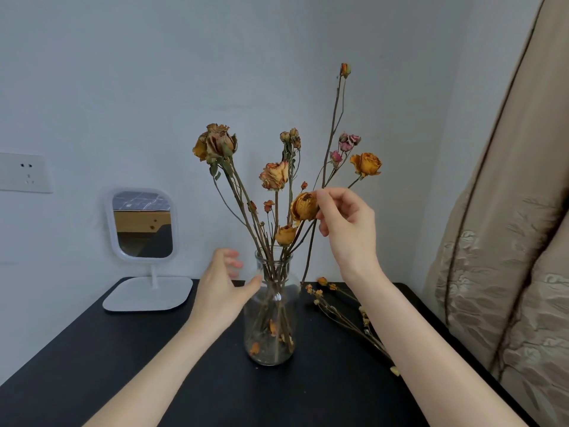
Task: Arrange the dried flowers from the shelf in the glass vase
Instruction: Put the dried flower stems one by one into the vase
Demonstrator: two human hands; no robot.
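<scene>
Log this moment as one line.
left hand: open, thumb at vase neck | right hand: pinching orange bloom | loose stems on table

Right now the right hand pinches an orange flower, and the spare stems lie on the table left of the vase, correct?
No. The head view shows the spare stems lying on the table right of the vase, not left. The right hand does pinch the orange flower.
</scene>
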